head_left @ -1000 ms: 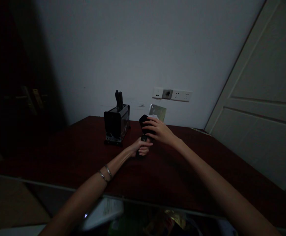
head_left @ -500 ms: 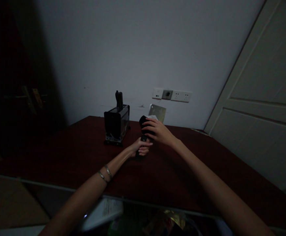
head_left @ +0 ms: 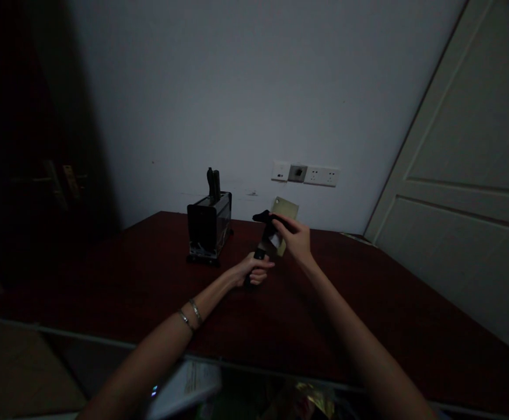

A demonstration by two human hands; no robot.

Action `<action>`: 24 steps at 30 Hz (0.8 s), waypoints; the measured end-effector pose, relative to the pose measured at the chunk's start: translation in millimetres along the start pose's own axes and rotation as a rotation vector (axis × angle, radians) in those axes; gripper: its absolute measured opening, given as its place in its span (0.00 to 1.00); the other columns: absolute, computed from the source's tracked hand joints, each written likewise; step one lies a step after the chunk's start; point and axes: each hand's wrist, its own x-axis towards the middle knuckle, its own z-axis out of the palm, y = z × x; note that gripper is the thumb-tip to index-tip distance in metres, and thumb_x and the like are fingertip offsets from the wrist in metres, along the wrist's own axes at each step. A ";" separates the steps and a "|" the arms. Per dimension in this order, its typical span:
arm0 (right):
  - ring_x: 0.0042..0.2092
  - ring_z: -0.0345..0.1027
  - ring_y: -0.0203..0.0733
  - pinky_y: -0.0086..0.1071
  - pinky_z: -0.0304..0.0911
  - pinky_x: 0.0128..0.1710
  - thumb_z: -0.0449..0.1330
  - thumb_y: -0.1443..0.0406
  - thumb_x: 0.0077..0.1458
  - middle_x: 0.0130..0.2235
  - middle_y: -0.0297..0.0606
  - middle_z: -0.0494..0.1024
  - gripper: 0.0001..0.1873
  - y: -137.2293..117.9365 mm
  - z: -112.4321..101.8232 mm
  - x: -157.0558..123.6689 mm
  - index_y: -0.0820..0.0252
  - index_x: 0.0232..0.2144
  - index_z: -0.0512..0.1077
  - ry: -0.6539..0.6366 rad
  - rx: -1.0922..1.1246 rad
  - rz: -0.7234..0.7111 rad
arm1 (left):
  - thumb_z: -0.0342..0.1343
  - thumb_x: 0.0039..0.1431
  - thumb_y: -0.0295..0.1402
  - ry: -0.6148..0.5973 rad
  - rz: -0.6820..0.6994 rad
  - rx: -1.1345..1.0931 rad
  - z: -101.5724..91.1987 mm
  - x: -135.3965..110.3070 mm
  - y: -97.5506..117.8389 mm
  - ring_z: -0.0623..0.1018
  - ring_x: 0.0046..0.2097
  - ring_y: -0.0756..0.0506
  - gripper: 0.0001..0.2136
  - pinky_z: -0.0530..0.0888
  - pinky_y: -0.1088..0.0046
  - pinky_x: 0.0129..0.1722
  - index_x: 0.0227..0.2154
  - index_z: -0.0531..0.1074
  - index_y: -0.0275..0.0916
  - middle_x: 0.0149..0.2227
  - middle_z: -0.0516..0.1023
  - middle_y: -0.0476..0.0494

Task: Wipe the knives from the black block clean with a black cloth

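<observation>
My left hand (head_left: 253, 269) is closed around the black handle of a cleaver (head_left: 286, 208). Its broad blade points up and away from me, with a small hole in the upper corner. Pinched in the fingers of my right hand (head_left: 297, 238) is a black cloth (head_left: 262, 216), which hangs in front of the blade and hides part of it. A pale patch shows just below those fingers; whether it belongs to the cloth or the blade I cannot tell. To the left of my hands stands a knife block (head_left: 202, 229) with black handles (head_left: 213, 185) sticking out of its top.
Both hands are above a dark red table (head_left: 149, 286). A white wall with sockets (head_left: 321, 175) rises behind it, and a pale door (head_left: 469, 175) stands at the right. Under the table's front edge lie a white box (head_left: 188, 388) and a shiny gold wrapper (head_left: 318, 396).
My right hand has gone from lying spread over the cloth against the blade to pinching the cloth, lifted partly off the blade. My left hand keeps its hold on the handle.
</observation>
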 end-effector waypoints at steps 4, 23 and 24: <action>0.36 0.72 0.40 0.35 0.66 0.40 0.63 0.57 0.42 0.34 0.40 0.79 0.18 13.5 -18.0 6.8 0.64 0.34 0.75 0.450 0.236 0.232 | 0.59 0.47 0.32 -0.072 -0.019 -0.048 -3.4 0.7 -2.1 0.50 0.12 0.57 0.14 0.48 0.84 0.10 0.22 0.55 0.39 0.11 0.52 0.60; 0.24 0.69 0.36 0.29 0.68 0.24 0.66 0.60 0.36 0.20 0.31 0.74 0.14 142.6 -95.8 -33.6 0.65 0.23 0.70 0.933 0.355 0.748 | 0.41 0.54 0.49 -0.117 0.082 -0.212 -5.2 -4.1 12.4 0.54 0.14 0.54 0.21 0.52 0.81 0.12 0.29 0.66 0.33 0.13 0.54 0.55; 0.23 0.69 0.36 0.29 0.68 0.23 0.66 0.60 0.36 0.20 0.30 0.74 0.13 144.4 -96.6 -35.5 0.64 0.23 0.70 0.935 0.352 0.770 | 0.42 0.54 0.49 -0.107 0.087 -0.224 -5.1 -4.2 12.5 0.54 0.14 0.54 0.21 0.52 0.81 0.12 0.29 0.66 0.33 0.13 0.54 0.55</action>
